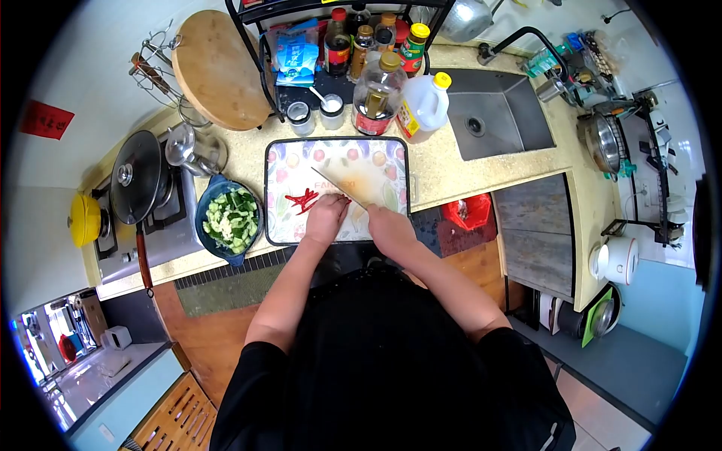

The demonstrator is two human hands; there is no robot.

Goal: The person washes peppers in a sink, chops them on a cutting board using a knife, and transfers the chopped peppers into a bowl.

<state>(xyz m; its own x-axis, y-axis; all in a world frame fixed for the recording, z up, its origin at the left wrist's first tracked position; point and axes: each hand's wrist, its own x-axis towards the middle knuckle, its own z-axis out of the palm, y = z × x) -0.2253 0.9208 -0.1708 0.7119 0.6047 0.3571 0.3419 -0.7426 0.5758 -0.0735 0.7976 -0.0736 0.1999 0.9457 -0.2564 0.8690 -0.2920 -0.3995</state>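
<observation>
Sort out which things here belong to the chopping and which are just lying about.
In use:
Knife, in the right hand
Red strips, beside the left hand
Chopping board
Probably the blue bowl of cut green pieces

Seemingly just there:
Lidded black pan
Yellow pot
Round wooden board
Yellow-capped jug

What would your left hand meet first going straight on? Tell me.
Most likely the knife blade, slanting just beyond the left hand and held by the right hand, though its height is hard to judge from above.
</observation>
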